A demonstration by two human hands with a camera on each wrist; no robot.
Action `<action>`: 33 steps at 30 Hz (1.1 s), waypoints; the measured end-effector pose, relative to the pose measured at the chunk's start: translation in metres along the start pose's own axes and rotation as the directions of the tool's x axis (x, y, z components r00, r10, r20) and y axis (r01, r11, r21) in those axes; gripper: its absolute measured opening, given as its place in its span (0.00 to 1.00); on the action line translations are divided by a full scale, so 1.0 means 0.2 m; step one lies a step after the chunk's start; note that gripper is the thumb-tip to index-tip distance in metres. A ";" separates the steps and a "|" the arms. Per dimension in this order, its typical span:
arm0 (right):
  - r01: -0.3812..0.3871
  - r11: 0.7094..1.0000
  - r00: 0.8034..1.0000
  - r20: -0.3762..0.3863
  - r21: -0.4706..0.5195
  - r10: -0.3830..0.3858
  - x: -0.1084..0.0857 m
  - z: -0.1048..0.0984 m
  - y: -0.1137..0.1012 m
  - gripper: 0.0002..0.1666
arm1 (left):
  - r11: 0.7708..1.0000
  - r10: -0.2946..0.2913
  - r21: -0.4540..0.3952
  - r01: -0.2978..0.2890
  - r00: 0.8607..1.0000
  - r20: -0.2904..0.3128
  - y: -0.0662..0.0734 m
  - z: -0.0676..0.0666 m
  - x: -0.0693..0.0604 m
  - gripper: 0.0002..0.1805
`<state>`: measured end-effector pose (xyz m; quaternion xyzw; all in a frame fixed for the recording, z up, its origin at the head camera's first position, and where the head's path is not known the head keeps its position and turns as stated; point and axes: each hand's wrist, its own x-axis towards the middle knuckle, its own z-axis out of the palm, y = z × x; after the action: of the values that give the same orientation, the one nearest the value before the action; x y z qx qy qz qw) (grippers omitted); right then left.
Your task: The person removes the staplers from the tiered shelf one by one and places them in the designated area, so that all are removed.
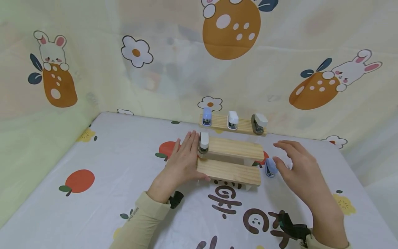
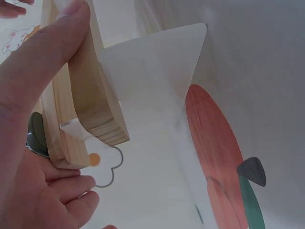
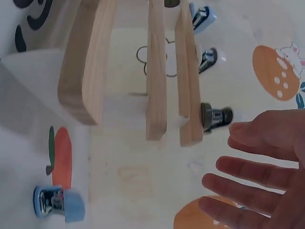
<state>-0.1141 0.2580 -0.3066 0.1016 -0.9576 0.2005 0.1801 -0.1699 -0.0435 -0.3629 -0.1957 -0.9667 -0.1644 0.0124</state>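
A three-step wooden stand with pale supports rises from its low front board [image 1: 230, 172] through a middle board [image 1: 234, 147] to a back board [image 1: 218, 121]. My left hand [image 1: 183, 155] rests against its left end, fingers stretched along the side, thumb [image 2: 52, 43] on the front board. Beside those fingers, a white-topped mini stapler [image 1: 204, 142] stands on the middle board. The back board bears a blue stapler [image 1: 207, 116], a white one [image 1: 232, 120] and a dark one with a white top [image 1: 259, 123]. Apart from a blue stapler [image 1: 270, 167] on the table, my right hand [image 1: 300, 167] hovers with its fingers spread.
A printed cloth [image 1: 124, 162] with fruit and lettering covers the table. Behind the stand hangs a pale curtain [image 1: 174, 69] with rabbits and flowers. Dark straps [image 1: 293, 226] sit at the wrists.
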 end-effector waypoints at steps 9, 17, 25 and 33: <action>0.126 0.990 0.991 -0.045 0.060 -0.123 0.03 0.07 -0.12 0.23 | 1.000 -0.003 0.021 0.003 1.000 0.001 0.00 -0.01 -0.01 0.80; 0.187 0.977 0.982 -0.052 0.104 -0.182 0.07 0.13 -0.20 0.21 | 0.999 0.003 0.033 -0.003 1.000 -0.004 0.00 0.00 0.00 0.80; 0.222 0.966 0.975 -0.023 0.130 -0.221 0.11 0.18 -0.28 0.21 | 1.000 -0.008 0.026 0.007 1.000 0.010 0.00 0.00 0.00 0.80; 0.221 0.962 0.974 0.020 0.163 -0.227 0.14 0.23 -0.36 0.22 | 1.000 -0.018 0.025 0.017 0.999 0.027 0.00 -0.01 0.00 0.80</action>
<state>-0.1348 0.1695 -0.3094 0.2270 -0.9241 0.2529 0.1746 -0.1698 -0.0438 -0.3615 -0.1891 -0.9705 -0.1498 0.0001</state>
